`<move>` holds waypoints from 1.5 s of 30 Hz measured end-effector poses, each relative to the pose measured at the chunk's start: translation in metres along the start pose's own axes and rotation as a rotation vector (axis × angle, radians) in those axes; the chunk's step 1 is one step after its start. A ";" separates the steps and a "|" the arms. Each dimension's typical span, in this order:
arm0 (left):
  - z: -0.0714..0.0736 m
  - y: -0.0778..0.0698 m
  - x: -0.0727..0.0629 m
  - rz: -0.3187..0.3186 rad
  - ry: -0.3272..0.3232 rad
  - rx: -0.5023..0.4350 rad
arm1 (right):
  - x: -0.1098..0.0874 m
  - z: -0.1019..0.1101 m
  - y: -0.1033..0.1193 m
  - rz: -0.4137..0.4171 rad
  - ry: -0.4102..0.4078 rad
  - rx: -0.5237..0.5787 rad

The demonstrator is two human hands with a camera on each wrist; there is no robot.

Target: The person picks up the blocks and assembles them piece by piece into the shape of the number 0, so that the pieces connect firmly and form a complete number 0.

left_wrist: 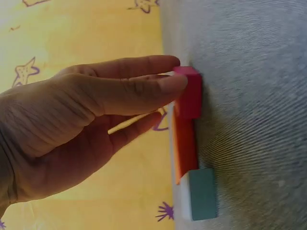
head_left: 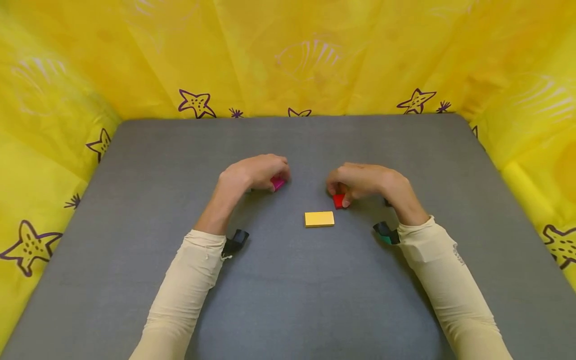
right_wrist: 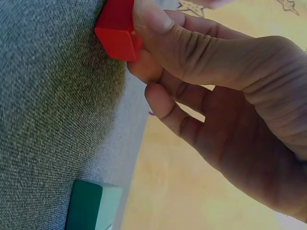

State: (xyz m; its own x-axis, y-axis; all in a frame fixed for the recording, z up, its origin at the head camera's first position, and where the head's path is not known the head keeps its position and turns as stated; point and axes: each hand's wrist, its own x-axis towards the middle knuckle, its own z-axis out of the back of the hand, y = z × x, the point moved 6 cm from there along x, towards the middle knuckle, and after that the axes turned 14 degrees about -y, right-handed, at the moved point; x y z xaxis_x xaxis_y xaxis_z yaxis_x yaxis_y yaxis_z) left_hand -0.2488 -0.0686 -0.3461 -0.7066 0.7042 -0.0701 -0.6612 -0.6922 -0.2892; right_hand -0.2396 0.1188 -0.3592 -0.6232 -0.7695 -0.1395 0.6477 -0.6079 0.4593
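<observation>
My left hand [head_left: 258, 172] pinches a magenta block [head_left: 278, 183] between thumb and fingers, low over the grey table. In the left wrist view an orange block [left_wrist: 185, 143] lies just below the magenta one, and a grey-green block [left_wrist: 203, 194] follows it in line. Both are hidden behind my hand in the head view. To the right, my right hand [head_left: 365, 180] holds a red block [head_left: 339, 201] between thumb and fingers, close to the tabletop. A dark green block [right_wrist: 85, 205] sits a short way from this hand in the right wrist view.
A yellow rectangular block [head_left: 319, 219] lies flat on the grey tabletop [head_left: 288, 290], in front of and between both hands. Black wrist devices [head_left: 236, 242] are strapped under the cream sleeves [head_left: 184, 285]. Yellow patterned cloth [head_left: 252, 55] walls the table's back and sides.
</observation>
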 end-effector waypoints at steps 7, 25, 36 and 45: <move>-0.006 -0.005 0.006 0.026 -0.011 0.017 | 0.003 0.000 0.001 -0.003 -0.014 -0.011; -0.025 -0.031 0.021 0.018 0.054 -0.058 | 0.005 0.000 0.004 -0.027 0.038 -0.021; -0.030 -0.036 0.025 -0.006 0.091 -0.059 | 0.001 -0.003 0.001 -0.049 0.069 0.007; -0.030 -0.037 0.025 -0.002 0.105 -0.077 | -0.001 -0.002 0.000 -0.052 0.068 0.003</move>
State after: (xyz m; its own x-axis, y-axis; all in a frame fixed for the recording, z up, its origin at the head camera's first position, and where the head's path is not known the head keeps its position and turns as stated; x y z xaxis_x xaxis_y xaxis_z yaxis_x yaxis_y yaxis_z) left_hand -0.2346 -0.0208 -0.3662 -0.6722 0.7212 -0.1676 -0.6388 -0.6793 -0.3612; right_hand -0.2382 0.1188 -0.3611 -0.6245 -0.7486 -0.2225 0.6141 -0.6468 0.4523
